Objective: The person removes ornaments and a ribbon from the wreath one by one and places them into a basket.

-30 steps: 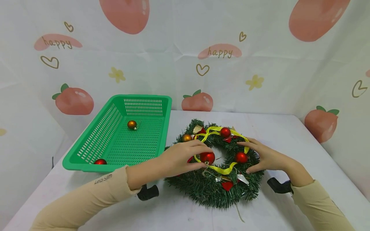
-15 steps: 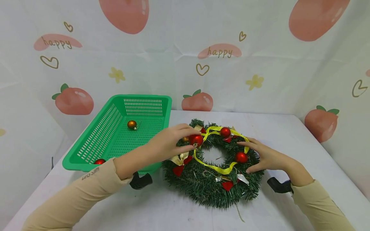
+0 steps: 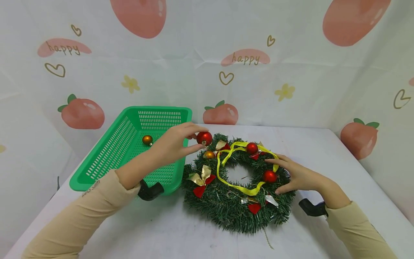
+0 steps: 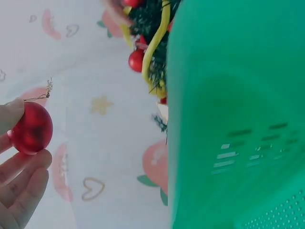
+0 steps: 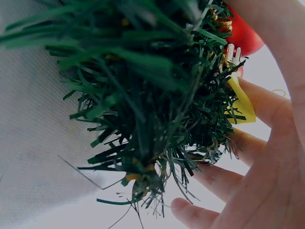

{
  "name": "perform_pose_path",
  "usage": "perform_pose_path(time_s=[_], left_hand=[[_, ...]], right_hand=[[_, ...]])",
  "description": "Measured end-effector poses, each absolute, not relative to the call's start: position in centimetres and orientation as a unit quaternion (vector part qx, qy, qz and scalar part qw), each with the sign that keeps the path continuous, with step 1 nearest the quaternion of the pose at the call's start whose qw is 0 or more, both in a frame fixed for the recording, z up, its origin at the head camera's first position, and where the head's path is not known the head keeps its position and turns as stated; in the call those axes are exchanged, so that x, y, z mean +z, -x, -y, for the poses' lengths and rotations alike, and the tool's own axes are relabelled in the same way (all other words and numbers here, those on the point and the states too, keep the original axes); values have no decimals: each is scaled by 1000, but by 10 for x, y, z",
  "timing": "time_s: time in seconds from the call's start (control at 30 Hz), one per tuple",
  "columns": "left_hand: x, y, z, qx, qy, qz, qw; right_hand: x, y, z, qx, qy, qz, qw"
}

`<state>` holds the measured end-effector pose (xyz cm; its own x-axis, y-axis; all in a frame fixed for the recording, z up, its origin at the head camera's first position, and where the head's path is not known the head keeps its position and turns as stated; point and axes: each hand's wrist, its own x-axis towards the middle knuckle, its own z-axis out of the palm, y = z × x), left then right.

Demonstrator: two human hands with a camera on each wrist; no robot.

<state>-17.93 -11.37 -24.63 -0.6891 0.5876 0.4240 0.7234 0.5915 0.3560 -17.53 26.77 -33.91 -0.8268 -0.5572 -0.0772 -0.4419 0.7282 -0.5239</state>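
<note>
Thumb and fingertips of my left hand [image 3: 171, 144] pinch a shiny red Christmas ball [image 3: 204, 138], held up between the wreath and the basket. In the left wrist view, that ball [image 4: 34, 128] shows its thin wire loop. A green Christmas wreath [image 3: 239, 216] lies on the table, bearing red balls, a gold ball [image 3: 209, 154], red-and-gold bows [image 3: 201, 181] and a yellow ribbon [image 3: 240, 189]. My right hand [image 3: 299, 176] holds the wreath's right side, thumb at the front and fingers farther back. In the right wrist view, the greenery partly covers those fingers [image 5: 252, 102].
A green plastic basket [image 3: 129, 111] stands at the left of the table [image 3: 194, 233], with a gold ball [image 3: 147, 140] in it. My left forearm covers the basket's near corner. Behind the table hangs a white cloth [image 3: 200, 90] printed with peaches.
My left hand has lifted the red ball from the wreath's middle and carried it back and left, past the wreath's edge. The right hand has stayed in place.
</note>
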Motion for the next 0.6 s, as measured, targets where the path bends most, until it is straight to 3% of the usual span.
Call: perform_pose_path(time_s=[0.6], left_hand=[[-245,208,141,-252,312,904,146]], right_hand=[[-340,177,-268,-247,271,-923,114]])
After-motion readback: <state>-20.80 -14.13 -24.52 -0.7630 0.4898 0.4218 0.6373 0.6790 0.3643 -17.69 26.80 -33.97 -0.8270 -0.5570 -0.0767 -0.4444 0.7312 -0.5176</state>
